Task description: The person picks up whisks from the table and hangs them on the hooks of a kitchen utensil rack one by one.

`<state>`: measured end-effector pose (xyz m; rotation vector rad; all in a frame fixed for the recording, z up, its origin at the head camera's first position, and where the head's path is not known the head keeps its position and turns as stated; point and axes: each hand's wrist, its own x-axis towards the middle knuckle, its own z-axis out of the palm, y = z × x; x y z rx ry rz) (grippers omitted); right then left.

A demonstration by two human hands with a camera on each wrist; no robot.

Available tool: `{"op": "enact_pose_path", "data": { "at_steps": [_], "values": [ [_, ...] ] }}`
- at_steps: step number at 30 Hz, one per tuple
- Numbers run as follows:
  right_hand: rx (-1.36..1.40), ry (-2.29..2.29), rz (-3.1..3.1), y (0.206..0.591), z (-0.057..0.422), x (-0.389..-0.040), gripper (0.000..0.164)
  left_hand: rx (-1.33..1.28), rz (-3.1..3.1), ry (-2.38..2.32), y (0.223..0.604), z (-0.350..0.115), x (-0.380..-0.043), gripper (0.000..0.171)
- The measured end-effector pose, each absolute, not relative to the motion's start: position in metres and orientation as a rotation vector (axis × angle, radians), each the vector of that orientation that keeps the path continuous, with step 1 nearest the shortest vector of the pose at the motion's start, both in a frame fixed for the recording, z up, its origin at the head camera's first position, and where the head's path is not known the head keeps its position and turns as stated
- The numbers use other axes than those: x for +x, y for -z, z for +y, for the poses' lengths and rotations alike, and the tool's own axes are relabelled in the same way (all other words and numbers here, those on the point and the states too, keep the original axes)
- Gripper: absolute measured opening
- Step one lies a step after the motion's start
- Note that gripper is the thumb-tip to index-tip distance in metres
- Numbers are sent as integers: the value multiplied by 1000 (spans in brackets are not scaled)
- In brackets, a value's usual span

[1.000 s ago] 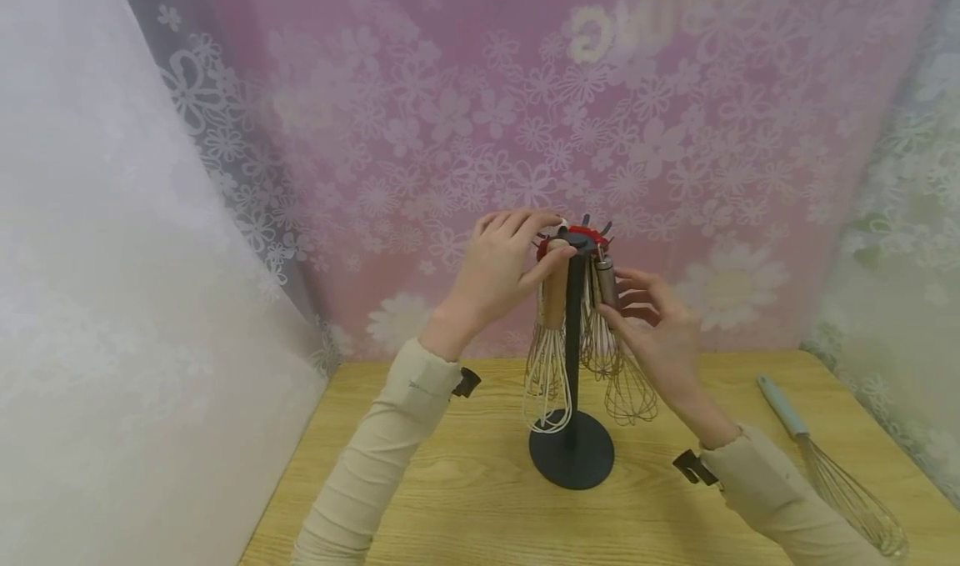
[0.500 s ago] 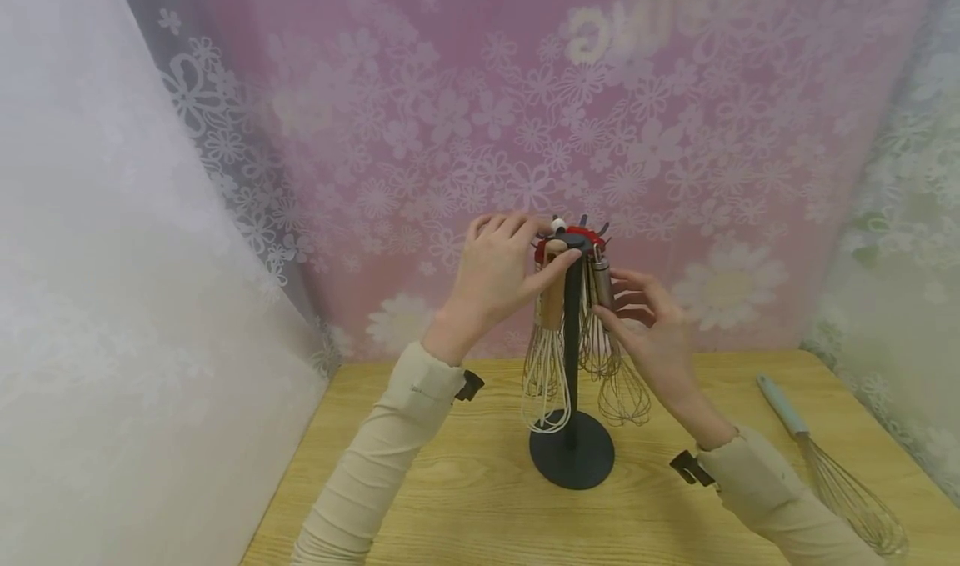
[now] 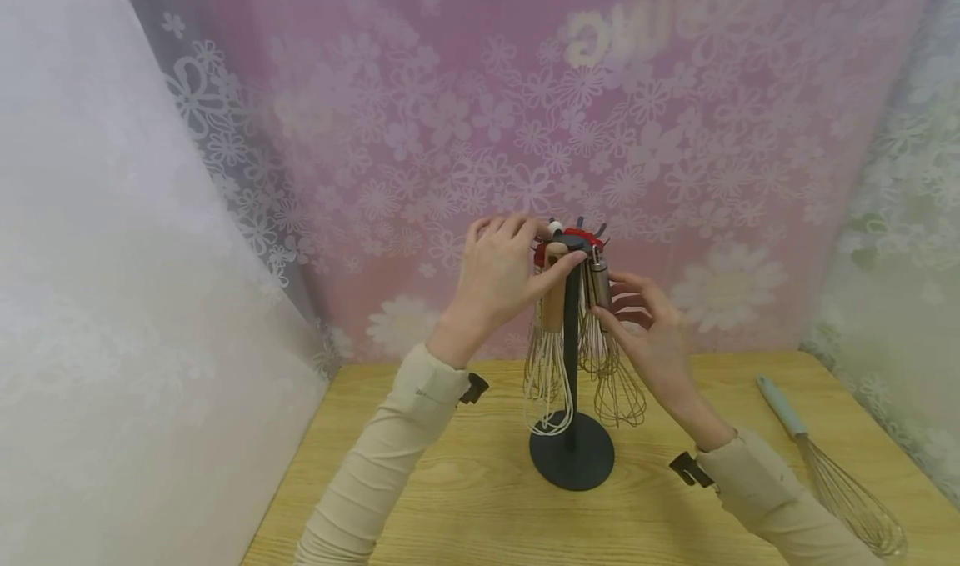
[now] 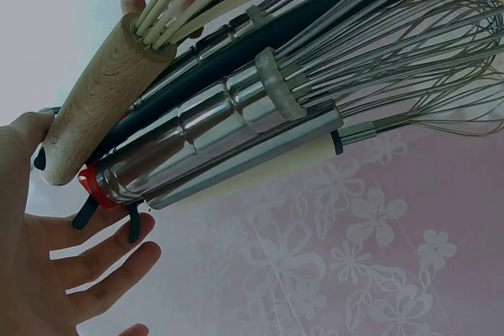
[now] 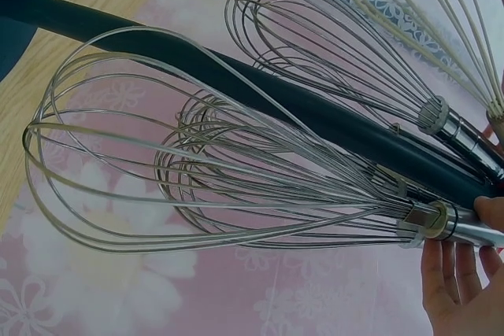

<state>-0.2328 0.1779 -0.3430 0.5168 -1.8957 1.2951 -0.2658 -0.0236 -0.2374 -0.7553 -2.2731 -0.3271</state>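
A dark whisk stand (image 3: 572,458) with a round base and hooked top carries several whisks. At its top, my left hand (image 3: 495,270) reaches round the rim, the thumb lying across the front. In the left wrist view, that hand's fingers (image 4: 106,265) are spread beside the hooks. Just under the thumb hangs a wooden-handled whisk (image 3: 553,303) with cream loops. My right hand (image 3: 660,341) pinches the metal handle of a steel whisk (image 3: 602,287) on the stand's right side. Its wire loops (image 5: 118,143) hang downward; whether its ring sits on a hook is hard to tell.
A whisk with a pale blue handle (image 3: 782,408) lies on the right part of the wooden table (image 3: 465,499). Behind stands a pink floral curtain (image 3: 450,149), with a white one (image 3: 150,341) on the left. More steel whisks (image 5: 331,53) hang close together around the post.
The stand's top and the steel whisk have shifted slightly left, as if turned a little. My left thumb has slid slightly right; my right hand keeps its pinch on the whisk.
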Motion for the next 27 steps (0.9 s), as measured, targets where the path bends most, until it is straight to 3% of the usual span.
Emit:
{"op": "enact_pose_path", "data": {
  "at_steps": [12, 20, 27],
  "values": [
    [521, -1276, -1916, 344, 180, -233, 52, -636, -2265, 325, 243, -18, -263, 55],
    [494, -1331, -1892, 344, 188, -234, 32, -583, -2188, 336, 247, -14, -262, 54],
    [478, -1347, -1874, 351, 208, -239, 30, -594, -2190, 362, 247, -15, -262, 53]
  ]
}}
